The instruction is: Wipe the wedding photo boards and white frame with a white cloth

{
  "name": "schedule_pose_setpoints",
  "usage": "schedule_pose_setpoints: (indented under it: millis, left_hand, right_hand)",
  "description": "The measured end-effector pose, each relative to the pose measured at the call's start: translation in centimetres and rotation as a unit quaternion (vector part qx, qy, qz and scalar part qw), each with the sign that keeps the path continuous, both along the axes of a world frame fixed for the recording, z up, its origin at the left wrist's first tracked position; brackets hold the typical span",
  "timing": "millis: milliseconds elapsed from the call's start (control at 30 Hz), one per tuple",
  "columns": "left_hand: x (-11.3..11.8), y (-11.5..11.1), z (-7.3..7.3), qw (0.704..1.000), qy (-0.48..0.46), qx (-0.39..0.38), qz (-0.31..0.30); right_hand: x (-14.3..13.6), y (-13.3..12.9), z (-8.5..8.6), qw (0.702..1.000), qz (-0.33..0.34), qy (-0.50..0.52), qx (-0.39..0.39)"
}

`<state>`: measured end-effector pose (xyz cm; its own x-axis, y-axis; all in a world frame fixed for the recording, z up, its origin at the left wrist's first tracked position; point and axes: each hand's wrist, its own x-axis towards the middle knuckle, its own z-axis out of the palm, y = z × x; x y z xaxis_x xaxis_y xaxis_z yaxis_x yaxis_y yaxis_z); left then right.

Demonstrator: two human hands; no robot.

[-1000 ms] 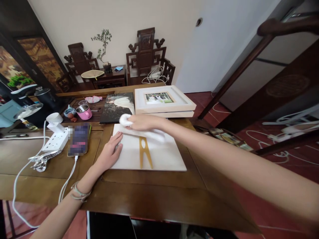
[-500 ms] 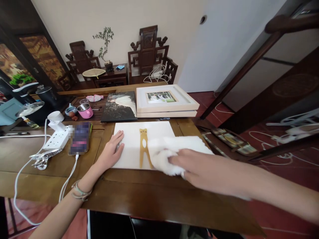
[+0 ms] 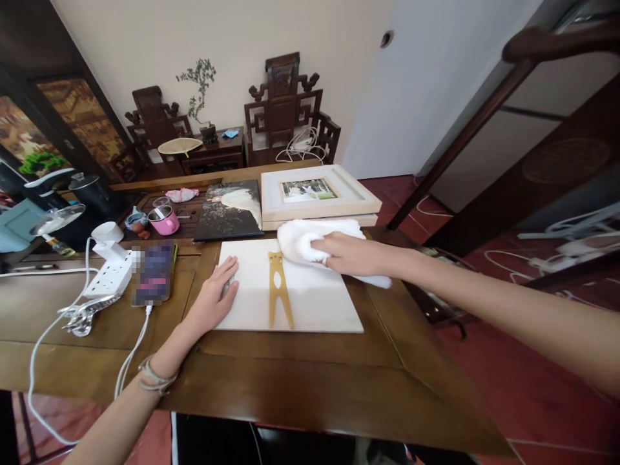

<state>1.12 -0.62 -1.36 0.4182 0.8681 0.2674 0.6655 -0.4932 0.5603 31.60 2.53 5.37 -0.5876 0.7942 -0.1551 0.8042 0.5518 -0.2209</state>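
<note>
A white board [image 3: 242, 303] lies flat on the wooden table, with a yellow long-legged animal figure [image 3: 278, 281] on its face. Along the board's left edge rests my left hand [image 3: 216, 292], fingers stretched out and flat. My right hand [image 3: 346, 253] grips a white cloth [image 3: 303, 232], bunched under the fingers. The cloth covers the board's upper right corner and reaches past its right side, close to the framed picture behind. Part of the board is hidden beneath the cloth.
Behind the board are white picture frames [image 3: 274, 200], stacked, and a dark photo panel [image 3: 213, 223]. To the left lie a phone [image 3: 157, 271] on a cable, a power strip [image 3: 109, 274] and a pink cup [image 3: 165, 223]. A dark wooden rail [image 3: 465, 135] stands at the right.
My right hand has moved the cloth away from me, from the board's lower right part to its upper right corner. The lower right of the board now shows. My left hand stays put.
</note>
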Motion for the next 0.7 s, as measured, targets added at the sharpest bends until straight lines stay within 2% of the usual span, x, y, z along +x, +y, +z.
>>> schedule_pose_setpoints:
  millis: [67,133,300,400,467,533,700]
  left_hand:
    - [0.0,0.0,0.0,1.000,0.003,0.000,-0.001]
    - [0.0,0.0,0.1,1.000,0.003,-0.001,-0.001]
    - [0.1,0.0,-0.1,1.000,-0.003,0.000,-0.001]
    - [0.1,0.0,-0.1,1.000,-0.004,0.004,-0.003]
    - [0.1,-0.1,0.0,1.000,-0.003,0.002,-0.002]
    - [0.1,-0.1,0.0,1.000,-0.003,-0.002,-0.001]
    - [0.1,0.0,0.1,1.000,-0.002,-0.004,0.001]
  right_hand:
    - [-0.1,-0.5,0.0,1.000,0.006,0.012,-0.011]
    - [-0.3,-2.1,0.6,0.999,0.010,0.030,-0.041]
    - [-0.8,-8.2,3.7,0.986,-0.020,0.007,-0.168]
    - [-0.8,-10.3,4.8,0.977,-0.022,0.000,-0.210]
    - [-0.7,-10.1,4.8,0.979,-0.023,0.002,-0.203]
    - [-0.7,-8.7,4.4,0.984,-0.022,-0.004,-0.178]
    - [-0.5,-2.5,2.6,0.996,0.003,0.008,-0.088]
